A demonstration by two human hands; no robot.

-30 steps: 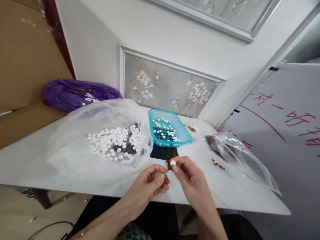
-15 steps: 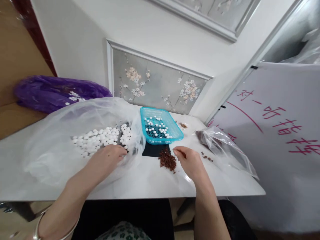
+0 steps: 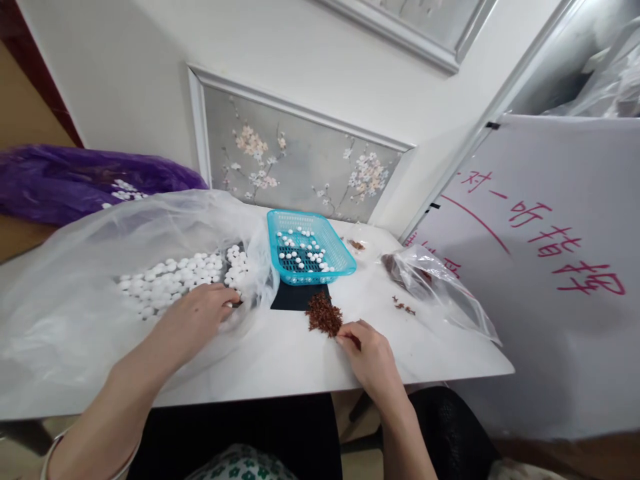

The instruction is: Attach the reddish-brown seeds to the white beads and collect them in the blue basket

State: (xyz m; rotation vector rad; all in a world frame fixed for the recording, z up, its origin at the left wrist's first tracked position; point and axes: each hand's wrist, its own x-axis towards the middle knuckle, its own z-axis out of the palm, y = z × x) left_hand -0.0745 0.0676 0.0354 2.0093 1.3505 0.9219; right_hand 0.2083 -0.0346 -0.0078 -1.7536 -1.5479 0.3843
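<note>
My left hand (image 3: 193, 321) rests at the mouth of a clear plastic bag (image 3: 90, 313) on the white table, fingers curled among several white round beads (image 3: 170, 280); whether it grips one is hidden. My right hand (image 3: 369, 353) lies at the near edge of a small heap of reddish-brown bits (image 3: 324, 314), fingertips pinched together at the heap. A turquoise plastic basket (image 3: 345, 261) with several white beads stands just behind the heap, on a black mat (image 3: 297, 298).
A second clear bag (image 3: 440, 287) with dark brown contents lies at the right, loose brown bits beside it. A purple bag (image 3: 75, 180) sits at the far left. A whiteboard (image 3: 540, 267) with red writing leans at the right. The table's front edge (image 3: 280, 390) is close to my body.
A second ago both hands were together in front of me, the right pinching a white bead. The left has since gone into the bead bag; the right dropped to the brown heap.
</note>
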